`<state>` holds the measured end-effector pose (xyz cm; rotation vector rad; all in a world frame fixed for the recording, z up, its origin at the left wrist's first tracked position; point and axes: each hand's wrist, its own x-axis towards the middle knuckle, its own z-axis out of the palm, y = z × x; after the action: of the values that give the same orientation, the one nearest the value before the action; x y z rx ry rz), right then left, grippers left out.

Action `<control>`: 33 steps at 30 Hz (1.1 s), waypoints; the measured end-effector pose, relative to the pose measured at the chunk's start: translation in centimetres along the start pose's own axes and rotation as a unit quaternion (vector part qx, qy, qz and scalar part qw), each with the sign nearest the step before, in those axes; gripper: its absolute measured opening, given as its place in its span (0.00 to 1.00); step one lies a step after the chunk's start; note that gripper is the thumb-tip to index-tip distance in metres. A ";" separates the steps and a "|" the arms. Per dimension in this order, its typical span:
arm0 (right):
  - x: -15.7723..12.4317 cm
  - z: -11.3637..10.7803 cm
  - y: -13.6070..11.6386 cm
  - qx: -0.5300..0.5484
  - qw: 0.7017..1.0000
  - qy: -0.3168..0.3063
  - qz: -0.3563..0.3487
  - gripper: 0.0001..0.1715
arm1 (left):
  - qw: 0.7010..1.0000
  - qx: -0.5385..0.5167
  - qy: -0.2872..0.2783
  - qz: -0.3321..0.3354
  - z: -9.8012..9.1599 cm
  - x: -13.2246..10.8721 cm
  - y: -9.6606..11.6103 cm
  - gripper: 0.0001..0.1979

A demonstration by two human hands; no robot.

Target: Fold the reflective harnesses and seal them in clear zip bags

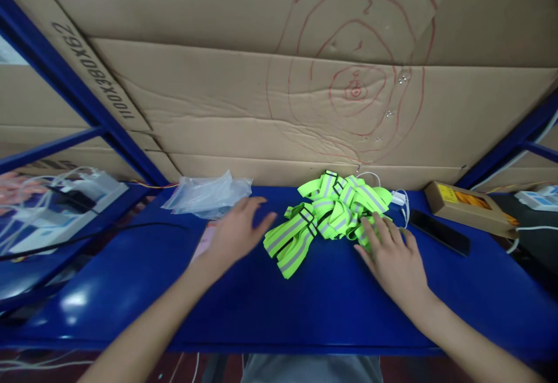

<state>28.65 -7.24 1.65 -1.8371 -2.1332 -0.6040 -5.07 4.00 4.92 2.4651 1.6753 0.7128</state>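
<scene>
A heap of neon-yellow reflective bands [331, 211] with grey stripes and black buckles lies on the blue table [305, 307]. My right hand [394, 258] rests flat, fingers spread, its fingertips touching the heap's right edge. My left hand [238, 232] hovers open to the left of the heap, fingers stretched toward it, above a pink slip [204, 240] partly hidden beneath it. Neither hand holds anything.
Clear plastic bags [209, 194] lie at the back left. A black phone [440, 232] and a flat brown box [468, 207] sit to the right, with a white charger and cable [399, 198] behind the heap. Cardboard sheets [279, 98] form the back wall; blue frame bars flank both sides.
</scene>
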 end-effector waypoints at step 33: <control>1.8 0.4 -3.3 0.581 0.812 0.039 0.035 0.14 | 0.461 -0.716 -0.521 -0.062 6.6 -2.5 5.9 0.40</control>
<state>25.14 -5.84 1.61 -1.0969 -1.6616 0.5734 1.99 0.69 0.08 0.8929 0.2383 0.1590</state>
